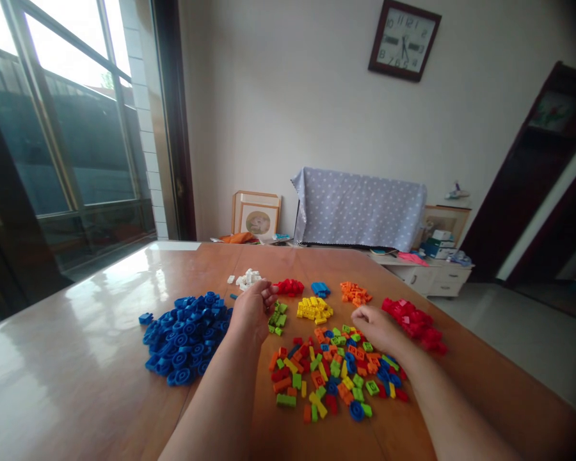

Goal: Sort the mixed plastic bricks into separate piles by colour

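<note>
Left hand (256,312) and right hand (372,323) curl, any grip unclear; between and below them, bricks (335,370) lie, long axes pointing every way.

"Is that tabletop (96,371) wood?"
"Looks it, smooth and glossy with shine."
"And the blue toy bricks (185,339)?"
"Shiny plastic, like the mixed-colour toy bricks (335,369). That polka-dot cover (360,208) is matt cloth."
</note>
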`<state>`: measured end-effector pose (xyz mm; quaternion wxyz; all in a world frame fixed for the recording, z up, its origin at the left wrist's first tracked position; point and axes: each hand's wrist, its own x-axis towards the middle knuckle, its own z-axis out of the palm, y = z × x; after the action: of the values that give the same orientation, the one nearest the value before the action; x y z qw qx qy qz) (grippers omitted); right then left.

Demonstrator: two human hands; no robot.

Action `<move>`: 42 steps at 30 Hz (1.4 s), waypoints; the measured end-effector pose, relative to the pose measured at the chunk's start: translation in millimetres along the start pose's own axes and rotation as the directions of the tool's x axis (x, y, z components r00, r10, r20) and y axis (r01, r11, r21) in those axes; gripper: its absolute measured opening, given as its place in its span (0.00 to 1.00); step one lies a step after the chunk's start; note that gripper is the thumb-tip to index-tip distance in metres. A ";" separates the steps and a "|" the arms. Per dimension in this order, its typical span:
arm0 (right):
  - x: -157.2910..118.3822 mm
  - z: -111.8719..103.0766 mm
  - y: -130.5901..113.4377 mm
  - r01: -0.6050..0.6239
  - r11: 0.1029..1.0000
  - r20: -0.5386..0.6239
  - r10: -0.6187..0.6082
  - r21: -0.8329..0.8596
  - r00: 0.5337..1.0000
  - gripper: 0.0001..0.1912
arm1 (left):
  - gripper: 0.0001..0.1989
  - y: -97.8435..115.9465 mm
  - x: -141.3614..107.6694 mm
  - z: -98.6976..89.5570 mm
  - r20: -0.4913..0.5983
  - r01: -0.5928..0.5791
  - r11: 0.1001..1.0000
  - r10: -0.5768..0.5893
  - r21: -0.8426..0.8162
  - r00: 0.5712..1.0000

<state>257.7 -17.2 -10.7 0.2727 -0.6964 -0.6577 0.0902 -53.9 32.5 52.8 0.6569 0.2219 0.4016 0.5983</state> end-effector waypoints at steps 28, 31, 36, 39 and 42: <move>15.0 43.4 -125.4 0.254 0.935 0.241 -0.313 0.248 0.919 0.08 | 0.10 13.5 6.4 -14.4 -0.092 -0.049 0.991 0.038 -0.127 0.995; 23.0 59.6 -142.1 0.247 0.927 0.250 -0.320 0.284 0.914 0.08 | 0.10 13.8 7.0 -15.7 -0.091 -0.047 0.990 0.035 -0.137 0.995; 27.6 70.1 -156.5 0.207 0.867 0.174 -0.314 0.453 0.933 0.08 | 0.09 13.6 10.8 -17.4 -0.080 -0.044 0.988 0.032 -0.149 0.996; 24.1 59.0 -152.0 0.197 0.855 0.138 -0.295 0.481 0.945 0.08 | 0.09 13.2 11.5 -16.2 -0.085 -0.035 0.990 0.023 -0.135 0.996; 20.9 38.4 -134.5 0.157 0.873 0.136 -0.245 0.461 0.960 0.09 | 0.10 12.6 9.2 -14.4 -0.076 -0.034 0.992 0.025 -0.124 0.997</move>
<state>125.0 11.2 29.2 0.3688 -0.5308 -0.7115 0.2756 -73.2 41.0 51.8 0.6452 0.1638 0.3840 0.6398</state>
